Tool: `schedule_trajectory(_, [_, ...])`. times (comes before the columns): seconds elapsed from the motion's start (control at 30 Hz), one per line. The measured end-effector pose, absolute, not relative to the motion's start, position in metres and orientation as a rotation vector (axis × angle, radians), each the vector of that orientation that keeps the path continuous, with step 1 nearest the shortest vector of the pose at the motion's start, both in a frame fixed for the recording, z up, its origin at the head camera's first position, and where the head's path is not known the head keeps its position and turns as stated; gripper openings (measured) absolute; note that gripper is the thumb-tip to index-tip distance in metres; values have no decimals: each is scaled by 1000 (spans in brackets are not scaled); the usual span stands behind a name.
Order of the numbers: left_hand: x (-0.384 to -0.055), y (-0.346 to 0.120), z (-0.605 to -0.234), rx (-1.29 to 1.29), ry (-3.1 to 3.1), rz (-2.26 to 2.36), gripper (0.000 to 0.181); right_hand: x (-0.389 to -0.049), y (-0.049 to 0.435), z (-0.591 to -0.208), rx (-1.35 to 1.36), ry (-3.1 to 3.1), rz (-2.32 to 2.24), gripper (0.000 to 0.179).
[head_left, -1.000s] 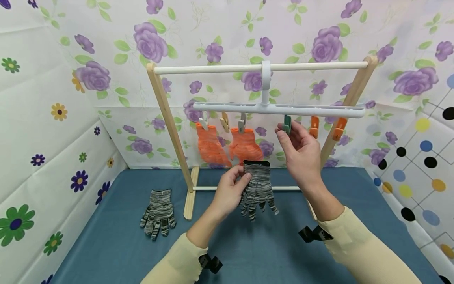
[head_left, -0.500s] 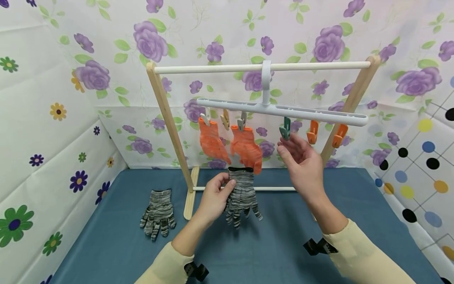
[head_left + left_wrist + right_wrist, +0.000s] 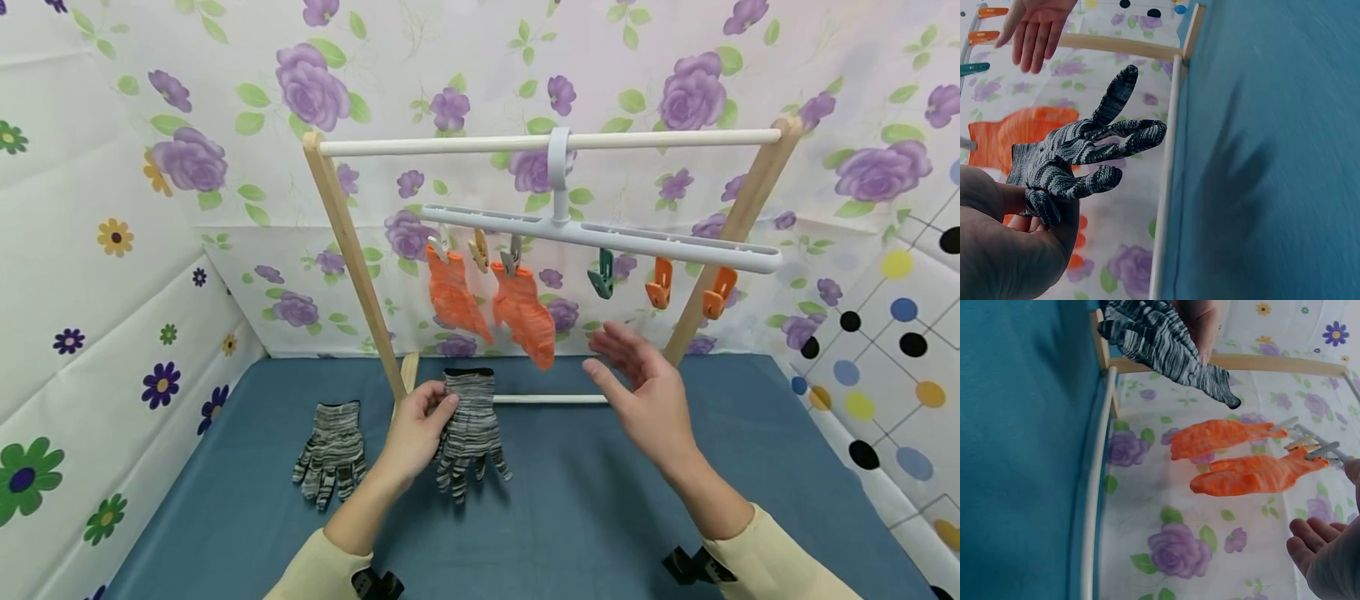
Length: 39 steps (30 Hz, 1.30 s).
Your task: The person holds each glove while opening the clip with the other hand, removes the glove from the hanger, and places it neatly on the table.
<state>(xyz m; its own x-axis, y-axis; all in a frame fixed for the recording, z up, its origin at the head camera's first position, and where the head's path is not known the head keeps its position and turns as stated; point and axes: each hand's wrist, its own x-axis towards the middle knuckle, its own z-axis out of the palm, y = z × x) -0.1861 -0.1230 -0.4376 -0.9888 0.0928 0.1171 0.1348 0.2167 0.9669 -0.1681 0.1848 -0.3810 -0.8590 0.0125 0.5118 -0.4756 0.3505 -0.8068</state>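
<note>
My left hand point(image 3: 414, 429) pinches a grey-and-black striped knit glove point(image 3: 472, 429) near its dark cuff. The glove hangs in front of the rack with its fingers pointing down; the left wrist view shows its fingers point(image 3: 1100, 150) spread above the cloth. My right hand point(image 3: 645, 404) is held with fingers extended, touching nothing. Just above it, a green clothespin point(image 3: 602, 275) hangs from the white hanger point(image 3: 660, 242). A second striped glove point(image 3: 330, 450) lies on the blue cloth to the left.
Two orange knit pieces point(image 3: 453, 296) hang from grey clips on the hanger's left half, with a tan clip point(image 3: 478, 250) between. Orange clips point(image 3: 658, 283) hang at right. The hanger hooks over the rack's white top bar point(image 3: 450, 147), held by wooden legs point(image 3: 352, 258).
My left hand has carried the glove left and down, away from the clips. The right hand has let go of the green clothespin and dropped below it. The hanger now tilts down at right.
</note>
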Motion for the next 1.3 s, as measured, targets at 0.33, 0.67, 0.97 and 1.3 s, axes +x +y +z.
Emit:
schedule_trajectory(0.33, [-188,-145,-451,-110,-2511,-1864,17,-156,192,-400,515,-2348,1260,58])
schedule_trajectory(0.67, [-192,-155,-466,-45,-2597,-1775,16,-140,194,-411,566,-2466,1156,59])
schedule_trajectory(0.97, [-199,-156,-476,-10,-2664,-1728,15,-132,193,-424,597,-2502,1166,60])
schedule_trajectory(1.3, [-200,-155,-484,-32,-2794,-1491,18,-128,195,-431,591,-2548,1138,61])
